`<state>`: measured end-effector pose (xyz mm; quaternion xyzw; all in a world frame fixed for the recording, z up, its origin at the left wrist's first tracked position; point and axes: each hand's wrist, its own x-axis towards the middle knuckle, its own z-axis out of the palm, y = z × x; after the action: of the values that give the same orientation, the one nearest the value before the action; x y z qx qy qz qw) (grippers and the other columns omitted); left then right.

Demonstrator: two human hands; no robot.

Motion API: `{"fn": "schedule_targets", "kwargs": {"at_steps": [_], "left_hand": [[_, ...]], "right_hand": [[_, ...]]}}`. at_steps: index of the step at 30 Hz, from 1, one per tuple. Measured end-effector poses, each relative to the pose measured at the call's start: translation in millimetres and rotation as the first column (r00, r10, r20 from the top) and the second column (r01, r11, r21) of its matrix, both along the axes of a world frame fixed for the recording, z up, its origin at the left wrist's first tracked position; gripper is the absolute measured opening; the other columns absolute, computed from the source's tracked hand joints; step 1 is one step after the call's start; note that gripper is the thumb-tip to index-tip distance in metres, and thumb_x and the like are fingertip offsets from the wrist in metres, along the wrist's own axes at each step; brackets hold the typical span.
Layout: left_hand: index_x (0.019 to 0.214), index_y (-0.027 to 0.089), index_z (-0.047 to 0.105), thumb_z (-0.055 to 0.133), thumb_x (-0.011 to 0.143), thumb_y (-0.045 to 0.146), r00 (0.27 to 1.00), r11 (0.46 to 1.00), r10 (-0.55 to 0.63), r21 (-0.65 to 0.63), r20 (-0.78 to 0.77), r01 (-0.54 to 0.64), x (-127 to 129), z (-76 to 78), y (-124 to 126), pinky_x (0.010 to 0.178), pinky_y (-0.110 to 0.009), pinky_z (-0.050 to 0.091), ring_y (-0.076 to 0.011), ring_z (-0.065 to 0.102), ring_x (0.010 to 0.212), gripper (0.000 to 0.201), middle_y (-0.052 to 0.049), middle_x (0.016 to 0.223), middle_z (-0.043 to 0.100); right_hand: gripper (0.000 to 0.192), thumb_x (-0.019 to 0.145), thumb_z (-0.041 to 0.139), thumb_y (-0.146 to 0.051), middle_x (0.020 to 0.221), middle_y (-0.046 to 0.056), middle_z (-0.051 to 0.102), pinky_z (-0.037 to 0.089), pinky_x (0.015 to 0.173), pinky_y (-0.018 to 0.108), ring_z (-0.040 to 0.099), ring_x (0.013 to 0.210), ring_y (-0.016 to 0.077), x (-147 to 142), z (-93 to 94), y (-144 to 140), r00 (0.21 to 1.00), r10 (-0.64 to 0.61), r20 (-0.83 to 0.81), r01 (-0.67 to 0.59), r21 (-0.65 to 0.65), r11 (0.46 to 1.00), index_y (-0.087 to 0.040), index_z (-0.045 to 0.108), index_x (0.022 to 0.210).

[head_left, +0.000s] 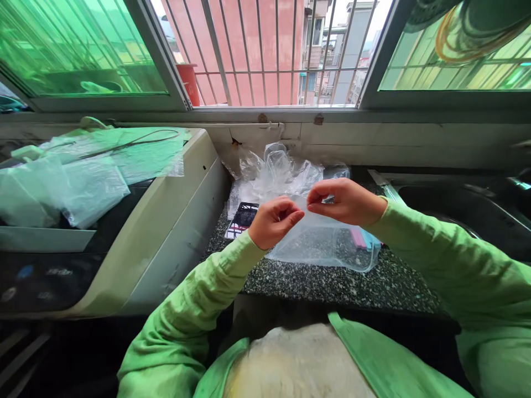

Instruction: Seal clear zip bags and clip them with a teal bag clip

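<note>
Clear plastic bag (327,246): top edge pinched by left hand (274,221) and right hand (344,202), fingers closed; bag lies mid-countertop (315,284), near its front edge.

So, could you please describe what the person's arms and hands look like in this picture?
Both arms wear long, loose, light green sleeves that reach the wrists and crease at the elbows. The left hand and right hand are bare: no gloves, and no rings or watch show. The same green cloth hangs open at the chest.
</note>
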<state>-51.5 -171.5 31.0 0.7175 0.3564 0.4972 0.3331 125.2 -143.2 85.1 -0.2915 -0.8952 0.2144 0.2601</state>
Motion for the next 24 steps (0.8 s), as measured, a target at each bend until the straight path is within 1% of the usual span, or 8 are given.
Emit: {"fn": "schedule_targets", "kwargs": {"at_steps": [2, 4, 8, 10, 12, 18, 21, 24], "left_hand": [[0.074, 0.016, 0.065, 0.06, 0.071, 0.04, 1.0, 1.0, -0.008, -0.016, 0.019, 0.008, -10.2, -4.2, 1.1, 0.057, -0.024, 0.033, -0.0106, 0.039, 0.058, 0.025, 0.0, 0.061, 0.046], [0.086, 0.016, 0.066, 0.058, 0.07, 0.046, 1.0, 1.0, 0.007, -0.026, 0.018, -0.007, -24.7, -15.2, 1.1, 0.059, -0.025, 0.034, -0.0113, 0.041, 0.061, 0.035, -0.001, 0.065, 0.048], [0.087, 0.015, 0.067, 0.054, 0.069, 0.055, 0.996, 0.998, 0.062, 0.009, -0.066, -0.062, -49.8, -49.4, -5.4, 0.061, -0.025, 0.036, -0.012, 0.043, 0.062, 0.046, -0.003, 0.068, 0.05], [0.085, 0.015, 0.066, 0.058, 0.067, 0.053, 0.992, 0.995, 0.092, 0.04, -0.085, -0.089, -53.3, -64.1, -11.0, 0.062, -0.026, 0.037, -0.0125, 0.044, 0.064, 0.043, -0.004, 0.069, 0.051], [0.082, 0.016, 0.066, 0.061, 0.066, 0.048, 0.989, 0.988, 0.128, 0.09, -0.068, -0.121, -50.7, -73.0, -16.0, 0.061, -0.025, 0.038, -0.0126, 0.046, 0.064, 0.036, -0.004, 0.07, 0.053], [0.069, 0.016, 0.063, 0.06, 0.072, 0.025, 0.974, 0.949, 0.226, 0.234, -0.031, -0.213, -34.9, -74.8, -19.6, 0.061, -0.024, 0.04, -0.0122, 0.05, 0.064, 0.01, -0.003, 0.066, 0.054], [0.066, 0.016, 0.061, 0.058, 0.073, 0.023, 0.969, 0.946, 0.247, 0.224, -0.023, -0.235, -31.7, -77.0, -19.2, 0.06, -0.023, 0.04, -0.0113, 0.05, 0.062, 0.011, -0.002, 0.064, 0.053], [0.064, 0.015, 0.058, 0.057, 0.074, 0.022, 0.964, 0.949, 0.264, 0.177, 0.008, -0.261, -29.6, -84.9, -19.9, 0.059, -0.023, 0.039, -0.0104, 0.048, 0.06, 0.013, -0.001, 0.063, 0.052]], "right_hand": [[0.016, 0.073, 0.056, -0.029, 0.06, -0.002, 0.055, 0.041, 0.056, 0.023, 0.047, 0.057, 0.0068, 4.2, 7.1, -2.3, 1.0, -0.008, -0.015, 0.009, 0.033, 0.999, -0.016, 0.058, 0.064], [0.015, 0.073, 0.057, -0.03, 0.06, -0.002, 0.055, 0.041, 0.056, 0.023, 0.047, 0.057, 0.0075, 11.6, 16.6, -3.8, 0.999, -0.025, -0.033, 0.026, 0.05, 0.998, -0.017, 0.057, 0.064], [0.014, 0.071, 0.06, -0.031, 0.058, -0.001, 0.055, 0.039, 0.053, 0.023, 0.046, 0.055, 0.0078, 29.1, 31.5, -3.5, 0.994, -0.067, -0.086, 0.071, 0.037, 0.997, -0.019, 0.058, 0.065], [0.015, 0.071, 0.061, -0.032, 0.058, -0.001, 0.055, 0.039, 0.053, 0.023, 0.046, 0.056, 0.0078, 34.9, 33.7, -2.8, 0.989, -0.099, -0.109, 0.102, 0.025, 0.994, -0.018, 0.059, 0.065], [0.017, 0.07, 0.061, -0.032, 0.058, -0.001, 0.055, 0.039, 0.053, 0.023, 0.046, 0.056, 0.0075, 37.8, 33.4, -2.2, 0.983, -0.131, -0.131, 0.134, 0.013, 0.991, -0.017, 0.059, 0.065], [0.016, 0.067, 0.064, -0.031, 0.058, -0.003, 0.056, 0.038, 0.053, 0.023, 0.047, 0.055, 0.0055, 42.6, 34.3, -1.4, 0.972, -0.184, -0.148, 0.179, -0.044, 0.983, -0.015, 0.06, 0.065], [0.014, 0.069, 0.061, -0.027, 0.058, -0.002, 0.056, 0.037, 0.052, 0.022, 0.046, 0.055, 0.0043, 48.3, 36.4, -1.2, 0.97, -0.205, -0.134, 0.204, -0.025, 0.979, -0.014, 0.06, 0.066], [0.014, 0.07, 0.06, -0.025, 0.059, -0.001, 0.057, 0.038, 0.053, 0.022, 0.047, 0.056, 0.0045, 52.5, 36.5, -1.1, 0.968, -0.226, -0.113, 0.226, -0.007, 0.974, -0.012, 0.06, 0.066]]}}
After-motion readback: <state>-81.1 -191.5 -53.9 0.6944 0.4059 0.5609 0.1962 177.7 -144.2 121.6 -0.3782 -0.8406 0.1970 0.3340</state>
